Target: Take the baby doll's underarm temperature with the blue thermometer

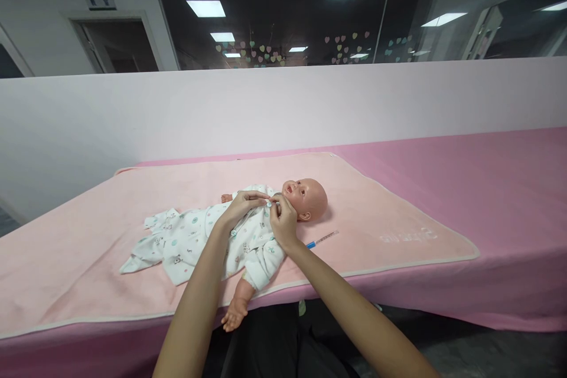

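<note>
A baby doll (312,198) lies on its back, its head to the right. It wears a white printed baby romper (195,236), whose empty-looking legs lie flat at the left. At the collar my right hand (283,221) is closed, pinching the cloth beside a round white button (269,204). From the left, my left hand (243,205) reaches over the chest, fingertips and thumb closed on the collar edge by the same button. Another button (233,233) shows lower on the chest. The doll's near arm (239,307) hangs past the table edge; fingertips partly hide the neckline.
A thin clear stick with a blue end (322,239), perhaps a thermometer, lies near the doll's head. A peach blanket (390,207) covers part of the pink tabletop (500,189). Behind stands a low white wall (266,109) with a dark window (283,12) above.
</note>
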The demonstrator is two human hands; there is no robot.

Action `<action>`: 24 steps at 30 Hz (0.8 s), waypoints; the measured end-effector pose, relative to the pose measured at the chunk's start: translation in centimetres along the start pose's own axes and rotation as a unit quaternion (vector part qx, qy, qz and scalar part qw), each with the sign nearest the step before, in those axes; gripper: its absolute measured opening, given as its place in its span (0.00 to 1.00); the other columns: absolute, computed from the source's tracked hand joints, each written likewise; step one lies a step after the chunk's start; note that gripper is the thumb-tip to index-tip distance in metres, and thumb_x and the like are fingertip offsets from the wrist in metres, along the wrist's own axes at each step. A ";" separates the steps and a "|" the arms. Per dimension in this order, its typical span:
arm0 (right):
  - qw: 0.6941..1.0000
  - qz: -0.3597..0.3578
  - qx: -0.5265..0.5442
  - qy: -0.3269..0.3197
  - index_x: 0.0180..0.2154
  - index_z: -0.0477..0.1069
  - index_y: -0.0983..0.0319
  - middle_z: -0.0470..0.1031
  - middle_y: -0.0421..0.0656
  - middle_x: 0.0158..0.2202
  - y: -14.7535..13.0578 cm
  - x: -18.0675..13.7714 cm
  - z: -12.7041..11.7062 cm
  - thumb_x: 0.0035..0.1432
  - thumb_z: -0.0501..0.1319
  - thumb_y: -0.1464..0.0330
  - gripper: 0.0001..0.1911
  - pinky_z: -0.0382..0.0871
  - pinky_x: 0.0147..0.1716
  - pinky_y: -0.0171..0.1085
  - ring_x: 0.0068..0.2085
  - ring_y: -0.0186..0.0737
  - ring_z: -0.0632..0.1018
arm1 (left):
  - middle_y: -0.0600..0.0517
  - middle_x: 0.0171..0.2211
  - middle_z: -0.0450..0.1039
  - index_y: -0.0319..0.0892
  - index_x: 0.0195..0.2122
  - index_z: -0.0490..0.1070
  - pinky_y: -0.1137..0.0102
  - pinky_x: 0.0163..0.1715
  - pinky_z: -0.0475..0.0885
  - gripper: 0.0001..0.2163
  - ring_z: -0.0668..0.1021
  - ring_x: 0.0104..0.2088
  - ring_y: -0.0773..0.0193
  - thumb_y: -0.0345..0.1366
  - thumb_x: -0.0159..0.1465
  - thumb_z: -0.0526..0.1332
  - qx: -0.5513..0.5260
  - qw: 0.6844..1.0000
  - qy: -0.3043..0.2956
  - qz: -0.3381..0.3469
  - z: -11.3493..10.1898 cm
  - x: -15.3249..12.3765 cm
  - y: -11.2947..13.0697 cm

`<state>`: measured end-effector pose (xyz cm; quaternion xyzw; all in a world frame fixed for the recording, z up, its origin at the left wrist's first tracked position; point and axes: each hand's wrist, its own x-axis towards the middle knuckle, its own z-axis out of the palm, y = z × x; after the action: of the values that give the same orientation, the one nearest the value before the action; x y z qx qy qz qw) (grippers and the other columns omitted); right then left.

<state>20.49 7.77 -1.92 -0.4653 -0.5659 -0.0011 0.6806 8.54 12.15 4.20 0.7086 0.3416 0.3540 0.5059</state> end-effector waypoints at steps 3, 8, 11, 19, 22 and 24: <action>1.000 -0.001 0.007 0.004 0.32 0.67 0.61 0.71 0.41 0.29 0.0 0.0 0.0 0.54 0.48 0.74 0.10 0.64 0.31 0.34 0.28 0.36 0.70 | 0.49 0.33 0.76 0.39 0.35 0.76 0.70 0.38 0.67 0.13 0.74 0.37 0.61 0.37 0.48 0.65 0.001 1.000 0.000 0.005 0.0 0.0 -0.2; 1.000 -0.002 0.026 0.008 0.31 0.68 0.61 0.71 0.41 0.28 0.0 0.1 0.0 0.53 0.48 0.75 0.11 0.64 0.31 0.34 0.29 0.36 0.71 | 0.48 0.34 0.76 0.39 0.36 0.76 0.70 0.38 0.67 0.14 0.74 0.37 0.61 0.38 0.47 0.66 0.000 1.000 -0.001 0.014 -0.1 0.1 -0.3; 0.999 -0.003 0.032 0.012 0.30 0.69 0.61 0.71 0.41 0.28 0.0 0.2 -0.1 0.53 0.48 0.75 0.12 0.64 0.31 0.34 0.29 0.36 0.71 | 0.48 0.35 0.76 0.39 0.36 0.76 0.70 0.38 0.67 0.15 0.74 0.38 0.60 0.38 0.47 0.66 0.000 1.000 -0.004 0.015 -0.2 0.1 -0.3; 0.999 0.012 0.032 0.022 0.31 0.70 0.61 0.73 0.41 0.28 -0.1 0.3 -0.1 0.53 0.48 0.74 0.12 0.64 0.29 0.34 0.28 0.35 0.71 | 0.49 0.32 0.76 0.39 0.39 0.75 0.70 0.37 0.66 0.17 0.74 0.36 0.63 0.38 0.47 0.66 -0.011 1.000 -0.007 0.018 -0.2 0.0 -0.3; 0.999 0.019 0.024 0.024 0.31 0.69 0.62 0.73 0.41 0.28 -0.1 0.3 0.0 0.53 0.48 0.74 0.11 0.64 0.28 0.33 0.26 0.35 0.70 | 0.50 0.30 0.75 0.39 0.45 0.72 0.70 0.37 0.66 0.22 0.74 0.34 0.64 0.38 0.48 0.66 -0.013 1.000 -0.010 0.024 -0.1 0.0 -0.2; 1.000 0.014 0.011 0.021 0.31 0.69 0.62 0.72 0.41 0.27 -0.1 0.2 0.0 0.53 0.48 0.73 0.11 0.63 0.27 0.33 0.25 0.35 0.70 | 0.50 0.30 0.75 0.39 0.48 0.70 0.70 0.37 0.66 0.24 0.74 0.34 0.64 0.37 0.48 0.66 -0.019 0.999 -0.013 0.029 -0.2 0.0 -0.2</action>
<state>20.53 7.84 -1.67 -0.4654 -0.5449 0.0054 0.6975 8.39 12.24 4.08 0.7132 0.3075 0.3653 0.5132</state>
